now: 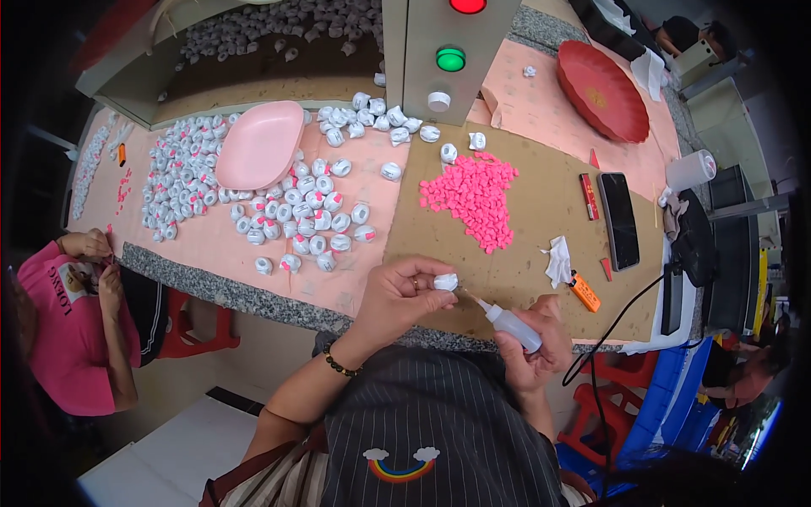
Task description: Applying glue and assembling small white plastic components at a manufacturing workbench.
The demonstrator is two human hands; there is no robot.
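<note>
Over the brown sheet [545, 198], a small white piece [446, 282] is pinched by thumb and fingers of the left hand [397, 297]. A squeeze bottle [515, 329] is gripped in the right hand [539, 345], its long axis slanted leftward and away, nozzle [481, 302] just beside the piece; contact cannot be told.

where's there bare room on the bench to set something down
On the brown cardboard between the pink pile and slim red item; a smaller patch separates the pile from the left hand. Crowded: the white pieces on both sides of the pink tray.
</note>
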